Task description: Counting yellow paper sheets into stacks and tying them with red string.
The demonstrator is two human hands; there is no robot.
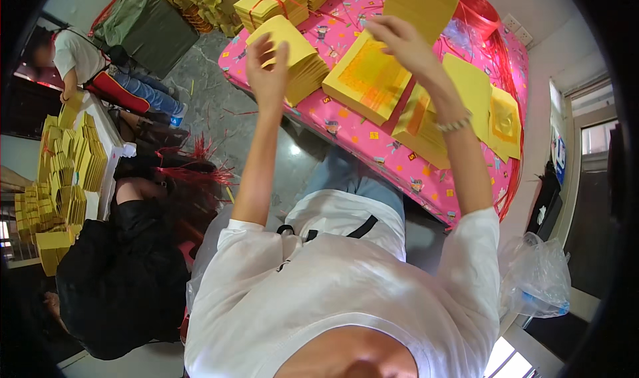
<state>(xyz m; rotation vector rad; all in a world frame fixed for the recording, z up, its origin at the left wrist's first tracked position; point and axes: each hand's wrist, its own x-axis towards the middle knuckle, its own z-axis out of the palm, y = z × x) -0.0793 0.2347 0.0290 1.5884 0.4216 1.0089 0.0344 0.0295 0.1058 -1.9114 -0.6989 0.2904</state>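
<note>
My left hand (pixel 267 71) is raised over the near edge of a thick stack of yellow paper (pixel 303 61), its fingers apart and nothing seen in them. My right hand (pixel 406 45), slightly blurred, hovers above a second yellow paper stack (pixel 368 75) with an orange-red print on top. Its fingers are stretched out toward the left. Just behind that hand is a large plain yellow sheet (pixel 426 5); whether the fingers touch it cannot be told. Below my right forearm sits another yellow stack (pixel 421 133), partly hidden by the arm.
All this lies on a table with a pink patterned cover (pixel 363 135). Tied yellow bundles (pixel 271 3) stand at the back, and red plastic strands (pixel 509 78) hang along the right edge. To the left, two people sit by a white table (pixel 110 171) loaded with folded yellow paper.
</note>
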